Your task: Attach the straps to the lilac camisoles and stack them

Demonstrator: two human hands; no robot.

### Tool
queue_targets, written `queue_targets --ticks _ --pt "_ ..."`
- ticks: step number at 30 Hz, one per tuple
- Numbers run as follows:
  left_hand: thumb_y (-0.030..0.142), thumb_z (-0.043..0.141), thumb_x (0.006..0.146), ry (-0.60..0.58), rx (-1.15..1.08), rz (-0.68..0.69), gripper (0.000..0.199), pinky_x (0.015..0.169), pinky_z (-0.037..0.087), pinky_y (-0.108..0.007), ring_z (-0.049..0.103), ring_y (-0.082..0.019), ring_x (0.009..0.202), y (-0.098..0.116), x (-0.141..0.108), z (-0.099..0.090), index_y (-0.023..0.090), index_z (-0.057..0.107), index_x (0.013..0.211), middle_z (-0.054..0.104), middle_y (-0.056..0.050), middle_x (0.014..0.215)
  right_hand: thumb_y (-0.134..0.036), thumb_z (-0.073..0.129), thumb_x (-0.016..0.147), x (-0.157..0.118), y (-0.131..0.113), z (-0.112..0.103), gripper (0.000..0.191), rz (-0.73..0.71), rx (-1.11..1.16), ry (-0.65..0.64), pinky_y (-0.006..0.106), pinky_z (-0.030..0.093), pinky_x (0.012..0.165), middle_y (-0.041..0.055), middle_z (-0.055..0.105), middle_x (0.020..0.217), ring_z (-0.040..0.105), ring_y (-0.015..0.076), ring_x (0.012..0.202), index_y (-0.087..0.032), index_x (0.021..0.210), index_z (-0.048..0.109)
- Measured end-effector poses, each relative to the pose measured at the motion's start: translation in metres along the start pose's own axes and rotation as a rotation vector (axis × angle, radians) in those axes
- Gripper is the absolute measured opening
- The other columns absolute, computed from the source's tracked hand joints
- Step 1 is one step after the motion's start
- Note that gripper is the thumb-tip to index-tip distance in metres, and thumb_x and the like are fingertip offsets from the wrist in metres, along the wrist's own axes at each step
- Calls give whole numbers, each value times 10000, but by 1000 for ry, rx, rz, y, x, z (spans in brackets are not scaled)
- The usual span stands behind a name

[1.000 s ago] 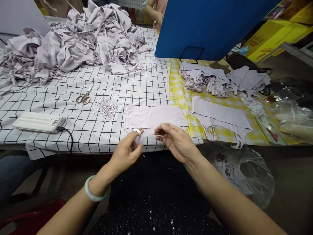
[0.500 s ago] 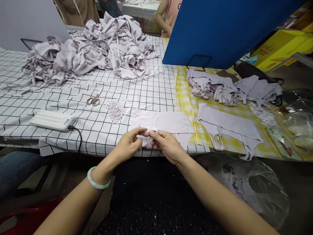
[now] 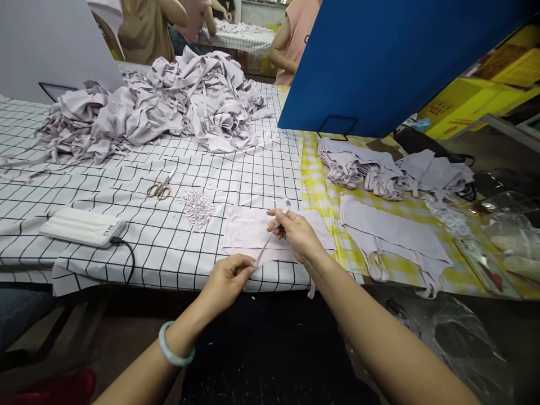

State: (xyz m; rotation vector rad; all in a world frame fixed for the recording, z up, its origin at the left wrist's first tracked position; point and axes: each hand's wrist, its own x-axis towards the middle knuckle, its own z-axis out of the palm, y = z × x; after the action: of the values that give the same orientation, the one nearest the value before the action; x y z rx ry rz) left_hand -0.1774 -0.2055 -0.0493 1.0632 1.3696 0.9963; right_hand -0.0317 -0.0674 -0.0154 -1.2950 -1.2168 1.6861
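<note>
A pale lilac camisole top (image 3: 248, 225) lies flat near the table's front edge, its body spread away from me. One thin strap (image 3: 266, 243) of it is stretched slantwise between my hands. My left hand (image 3: 230, 279), with a jade-coloured bangle on the wrist, pinches the strap's lower end. Higher up, above the fabric, my right hand (image 3: 295, 230) has the strap between thumb and fingers, and a short end sticks out past them. Another strap (image 3: 311, 289) hangs over the table edge by my right forearm.
Scissors (image 3: 159, 190), fabric scraps (image 3: 197, 209) and a white power bank (image 3: 82, 227) with a cable lie left. Behind is a heap of lilac garments (image 3: 169, 107). Folded tops (image 3: 392, 233) and a phone (image 3: 485, 267) lie right. A blue board (image 3: 358, 67) stands behind; people work beyond.
My hands have drawn apart: the right went up and away with the strap, the left down toward the edge. The strap is now stretched between them. The view has tilted up slightly.
</note>
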Motion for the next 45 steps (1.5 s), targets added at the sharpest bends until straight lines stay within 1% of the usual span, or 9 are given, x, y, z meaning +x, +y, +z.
queue_targets --ticks 3,9,12,20,28,34,37,42,45 --pt "339 610 851 0 17 24 194 516 453 -237 507 -84 512 8 -1 -3 164 682 897 659 -16 774 -631 655 795 -11 -8 -3 499 -82 -20 21 268 384 620 -33 628 613 497 121 589 -185 1017 634" --pt "357 584 915 3 -196 54 232 543 461 -232 535 -103 569 49 -3 -19 170 707 976 601 -1 652 -552 411 986 -74 -15 8 428 0 -112 -556 305 436 718 -15 613 593 553 150 629 -202 924 649" --pt "337 611 914 -163 -325 17 184 640 536 -292 601 -132 613 61 -7 -20 174 693 891 628 -14 654 -529 377 995 -94 -6 12 441 47 -138 -609 313 441 732 6 628 623 569 168 674 -200 876 646" --pt "300 624 897 -85 -270 61 140 577 533 -278 607 -124 563 57 -21 -5 179 610 828 604 14 600 -555 433 985 -108 13 11 476 -42 -339 -476 314 426 776 17 612 718 568 178 766 -207 722 623" --pt "270 656 843 -23 -120 133 104 563 537 -236 595 -100 600 55 -25 -3 173 632 868 647 -11 732 -597 413 977 -116 17 8 530 50 -334 -475 274 357 565 -34 442 520 431 131 536 -204 676 604" --pt "259 612 865 5 25 178 124 519 459 -214 558 -94 583 51 -34 1 158 636 797 641 -7 687 -495 557 948 -128 22 8 303 -154 -448 -234 282 416 609 -10 643 767 564 152 655 -252 1111 636" --pt "223 579 868 1 233 223 158 495 391 -217 490 -85 533 48 -34 4 159 630 733 608 6 621 -434 560 953 -129 28 5 230 -228 -473 -154 312 473 694 15 681 814 619 178 737 -247 973 693" --pt "119 519 855 57 585 526 116 636 476 -288 560 -151 692 34 2 1 169 616 818 629 -35 759 -466 637 888 -107 32 -4 252 -205 -418 -10 362 488 830 39 698 870 626 219 883 -232 830 710" --pt "52 517 807 50 738 691 210 802 524 -381 588 -223 907 20 39 -5 163 624 949 646 -98 966 -512 688 822 -89 31 -2 320 0 -117 1 322 514 731 25 681 781 635 178 756 -197 778 658"
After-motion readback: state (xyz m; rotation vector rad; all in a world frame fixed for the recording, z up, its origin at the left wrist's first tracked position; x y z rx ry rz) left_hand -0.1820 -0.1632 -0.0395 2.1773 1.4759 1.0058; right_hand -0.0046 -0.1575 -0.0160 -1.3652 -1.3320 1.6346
